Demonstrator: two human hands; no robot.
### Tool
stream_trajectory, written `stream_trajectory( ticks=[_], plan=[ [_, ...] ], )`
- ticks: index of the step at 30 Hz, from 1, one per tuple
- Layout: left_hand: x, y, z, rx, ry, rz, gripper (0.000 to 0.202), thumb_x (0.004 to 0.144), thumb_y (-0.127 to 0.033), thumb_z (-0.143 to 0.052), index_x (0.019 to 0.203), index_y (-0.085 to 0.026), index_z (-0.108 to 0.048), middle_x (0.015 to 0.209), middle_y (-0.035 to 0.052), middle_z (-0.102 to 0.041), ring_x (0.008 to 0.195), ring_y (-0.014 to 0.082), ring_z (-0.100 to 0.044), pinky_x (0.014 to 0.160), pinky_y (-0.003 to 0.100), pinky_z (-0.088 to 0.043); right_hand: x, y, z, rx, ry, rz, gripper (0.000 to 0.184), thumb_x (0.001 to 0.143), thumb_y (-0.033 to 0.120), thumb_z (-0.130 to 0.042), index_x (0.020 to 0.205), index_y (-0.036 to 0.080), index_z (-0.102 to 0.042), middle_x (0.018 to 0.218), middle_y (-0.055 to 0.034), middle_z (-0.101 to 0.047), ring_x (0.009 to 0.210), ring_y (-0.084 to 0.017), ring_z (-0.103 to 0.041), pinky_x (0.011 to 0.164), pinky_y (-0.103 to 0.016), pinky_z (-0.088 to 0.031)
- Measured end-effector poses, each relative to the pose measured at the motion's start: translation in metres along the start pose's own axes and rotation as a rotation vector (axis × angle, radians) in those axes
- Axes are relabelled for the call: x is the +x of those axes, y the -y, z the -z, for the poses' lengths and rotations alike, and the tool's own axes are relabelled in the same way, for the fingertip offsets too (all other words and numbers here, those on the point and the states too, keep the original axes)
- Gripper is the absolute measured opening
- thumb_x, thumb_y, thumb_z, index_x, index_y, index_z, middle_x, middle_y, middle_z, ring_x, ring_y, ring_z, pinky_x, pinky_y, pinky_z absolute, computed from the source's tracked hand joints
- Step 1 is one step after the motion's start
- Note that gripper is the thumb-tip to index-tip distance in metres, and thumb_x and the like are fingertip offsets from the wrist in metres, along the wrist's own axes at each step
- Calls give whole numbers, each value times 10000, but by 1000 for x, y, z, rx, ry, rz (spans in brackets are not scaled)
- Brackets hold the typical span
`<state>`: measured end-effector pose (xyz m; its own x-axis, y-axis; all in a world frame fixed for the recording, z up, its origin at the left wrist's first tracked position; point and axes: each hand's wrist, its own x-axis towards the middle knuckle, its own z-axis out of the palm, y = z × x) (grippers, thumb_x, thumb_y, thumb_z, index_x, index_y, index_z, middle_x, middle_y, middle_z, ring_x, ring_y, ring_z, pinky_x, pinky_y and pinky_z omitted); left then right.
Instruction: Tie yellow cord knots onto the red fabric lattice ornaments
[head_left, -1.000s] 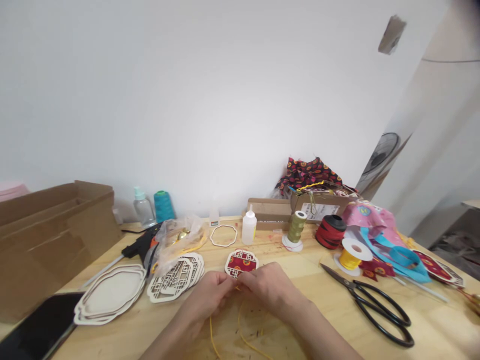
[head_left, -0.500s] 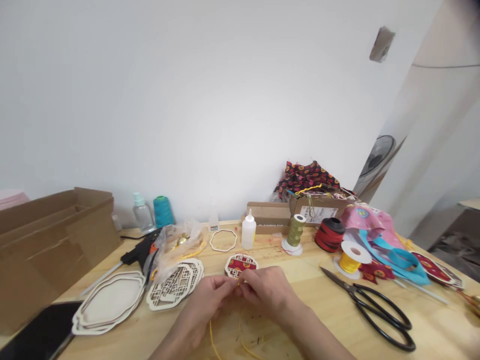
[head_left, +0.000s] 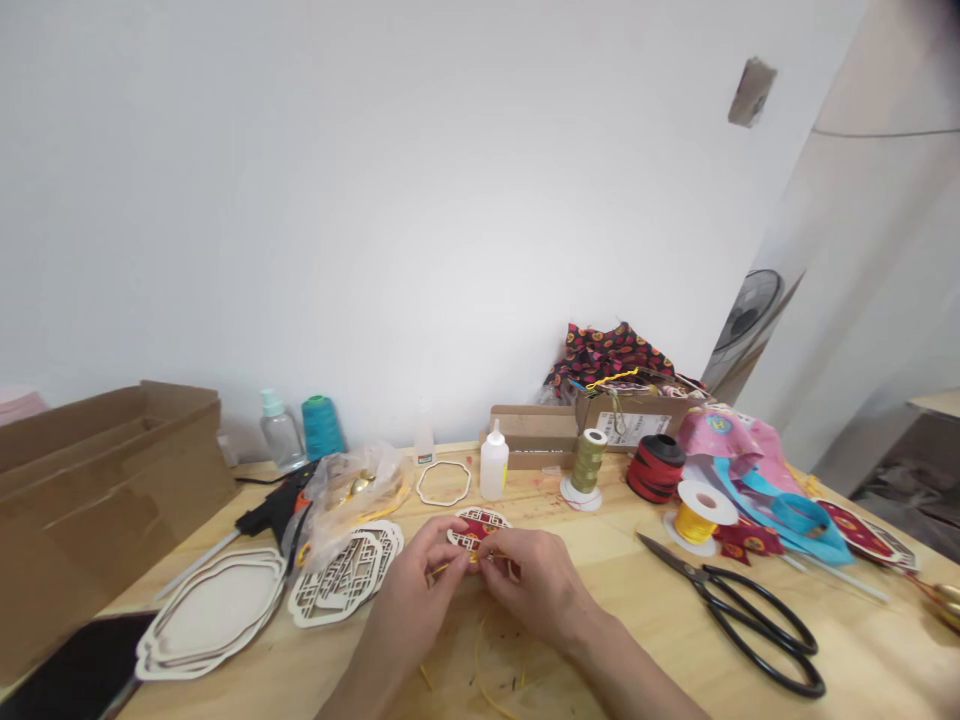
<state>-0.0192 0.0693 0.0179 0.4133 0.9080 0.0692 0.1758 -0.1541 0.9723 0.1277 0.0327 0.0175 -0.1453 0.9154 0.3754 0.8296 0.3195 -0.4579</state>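
A small lobed ornament, with pale lattice over red patterned fabric, is at the middle of the table between my fingertips. My left hand pinches a thin yellow cord just left of the ornament's near edge. My right hand is closed at that same edge, thumb and finger pressed together on the cord, as far as I can see. My fingers hide the point where cord and ornament meet. Loose cord trails down onto the wood below my hands.
Black scissors lie to the right, near a yellow cord spool. Lattice pieces and plain lobed plates are stacked on the left. A glue bottle stands behind the ornament. A cardboard box is at the far left.
My left fingers have lifted and spread slightly along the ornament's left edge, drawing the cord leftward. My right hand stays near the ornament. The view has shifted slightly.
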Motion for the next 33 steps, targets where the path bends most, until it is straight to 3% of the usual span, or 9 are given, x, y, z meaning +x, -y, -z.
stream_trajectory(
  ticks=[4, 7, 10, 15, 19, 26, 33],
  plan=[
    [-2, -2, 0, 37, 22, -43, 201, 724, -279, -476, 918, -227, -496, 743, 20, -692, 728, 194, -614, 637, 248, -414, 0, -1, 0, 80, -26, -19, 177, 751, 160, -437, 755, 214, -605, 609, 23, -600, 529, -93, -502, 498, -167, -331],
    [-2, -1, 1, 62, 17, -46, 217, 729, -288, -466, 934, -225, -496, 760, 27, -688, 761, 209, -612, 652, 261, -420, 1, -4, 1, 108, -53, 58, 165, 754, 165, -465, 789, 222, -617, 703, 9, -606, 619, -101, -510, 563, -177, -348],
    [-2, -2, 2, 121, 18, -58, 213, 735, -275, -457, 938, -230, -500, 783, 30, -682, 761, 210, -610, 672, 274, -422, 3, -7, 2, 77, -82, 151, 159, 761, 209, -482, 792, 236, -635, 740, -11, -584, 693, -120, -500, 598, -198, -353],
    [-3, -4, 2, 245, 24, -92, 199, 726, -212, -454, 897, -268, -540, 874, 5, -658, 783, 192, -603, 693, 274, -418, 7, -7, -3, -37, -143, 188, 86, 676, 199, -555, 689, 212, -638, 730, -22, -531, 688, -132, -466, 568, -216, -334],
    [-3, -2, 0, 216, 53, -96, 196, 719, -189, -447, 874, -257, -546, 920, 12, -646, 803, 192, -601, 690, 270, -429, 8, -5, -9, -69, -127, 157, 65, 609, 152, -562, 599, 198, -606, 707, -3, -506, 652, -123, -449, 556, -220, -323],
    [-3, 1, 2, 134, 75, -77, 153, 734, -223, -445, 862, -228, -529, 828, 16, -659, 801, 184, -606, 696, 268, -442, 10, -12, -2, 382, -23, -86, 80, 648, 141, -556, 611, 162, -623, 672, 11, -502, 570, -85, -451, 507, -180, -348],
    [-4, 0, 4, 140, 62, -119, 180, 735, -210, -444, 888, -231, -537, 850, 12, -657, 801, 172, -601, 700, 254, -443, 8, -10, -9, 349, -35, -5, 104, 660, 262, -607, 606, 176, -629, 663, 0, -504, 658, -120, -476, 575, -212, -364]
  ],
)
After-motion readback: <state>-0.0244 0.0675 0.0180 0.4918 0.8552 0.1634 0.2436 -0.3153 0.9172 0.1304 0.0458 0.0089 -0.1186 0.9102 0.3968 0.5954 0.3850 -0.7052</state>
